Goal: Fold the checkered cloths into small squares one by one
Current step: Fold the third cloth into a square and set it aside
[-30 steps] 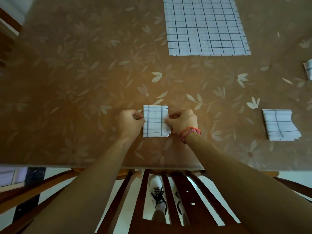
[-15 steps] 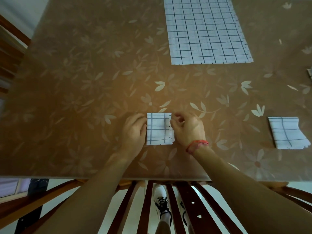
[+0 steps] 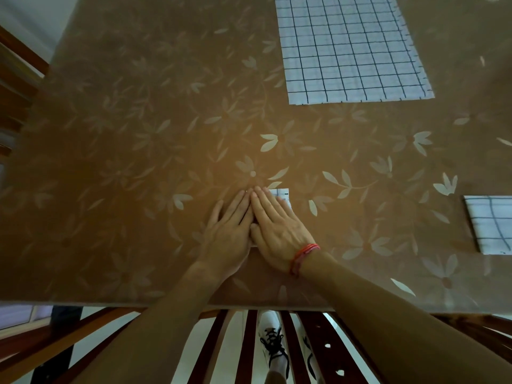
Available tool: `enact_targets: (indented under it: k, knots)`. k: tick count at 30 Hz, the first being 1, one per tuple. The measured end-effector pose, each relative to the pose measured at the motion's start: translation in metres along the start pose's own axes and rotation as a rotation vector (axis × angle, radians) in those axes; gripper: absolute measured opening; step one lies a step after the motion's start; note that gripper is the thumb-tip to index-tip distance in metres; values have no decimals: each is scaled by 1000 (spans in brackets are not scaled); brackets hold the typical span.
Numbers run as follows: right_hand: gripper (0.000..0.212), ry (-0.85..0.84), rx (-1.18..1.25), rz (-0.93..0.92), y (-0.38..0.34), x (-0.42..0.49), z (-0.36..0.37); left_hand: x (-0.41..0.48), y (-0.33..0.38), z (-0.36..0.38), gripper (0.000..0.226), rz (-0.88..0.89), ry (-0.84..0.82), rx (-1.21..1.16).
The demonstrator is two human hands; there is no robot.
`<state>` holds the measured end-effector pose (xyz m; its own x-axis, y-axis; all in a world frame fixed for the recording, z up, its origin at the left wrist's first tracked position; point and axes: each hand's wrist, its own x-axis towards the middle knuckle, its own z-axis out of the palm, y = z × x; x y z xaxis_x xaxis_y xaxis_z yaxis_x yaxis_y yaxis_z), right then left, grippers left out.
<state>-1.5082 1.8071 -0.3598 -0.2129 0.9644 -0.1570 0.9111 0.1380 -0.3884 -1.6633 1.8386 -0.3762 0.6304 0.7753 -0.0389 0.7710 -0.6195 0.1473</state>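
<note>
At the far left edge, dark wooden chair parts (image 3: pixel 19 79) show past the table (image 3: pixel 124 162), which has a brown flower-print cover. Centre of the table, close to its near edge, both hands lie flat side by side on a small folded checkered cloth (image 3: pixel 281 195).

The left hand (image 3: pixel 230 234) is palm down, with fingers straight and close together, pointing far and slightly right. It presses down and pinches nothing.

The cloth is almost fully covered. Only its far right corner peeks out past the right fingertips, white with dark grid lines. Its long axis cannot be told, as too much is hidden. The visible far edge runs left-right, about square to the table's near edge.

The right hand (image 3: pixel 277 228) is palm down, with fingers straight and together, pointing far and slightly left. The inner fingers of the two hands meet at the tips and the hands form a wedge. It also presses flat, nothing pinched. A red bracelet (image 3: pixel 303 256) sits on the right wrist. Both forearms come in over the near edge, angled toward each other.

Far and right of centre, a large checkered cloth (image 3: pixel 352 48) lies spread flat. Its near edge runs left-right and its far end is cut by the frame. At the right edge, well apart from the hands, another folded cloth (image 3: pixel 490 223) lies flat, partly cut off. Below the table's near edge are wooden slats (image 3: pixel 249 347) and a white shoe (image 3: pixel 273 342) with black laces.
</note>
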Motion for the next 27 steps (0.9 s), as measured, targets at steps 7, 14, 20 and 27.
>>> enact_targets:
  k: [7, 14, 20, 27]
  knots:
    - [74, -15, -317, -11, 33, -5, -2, 3, -2, -3, 55, 15, -28, 53]
    - [77, -56, -350, 8, 29, -4, -1, -13, -4, -12, 60, 71, -93, 127]
    - [78, -54, -372, 6, 30, -4, -4, -59, 7, -10, 60, 101, -112, 62]
    - [85, -130, -423, -90, 46, -13, -18, -52, 8, -19, 55, 114, -97, 53]
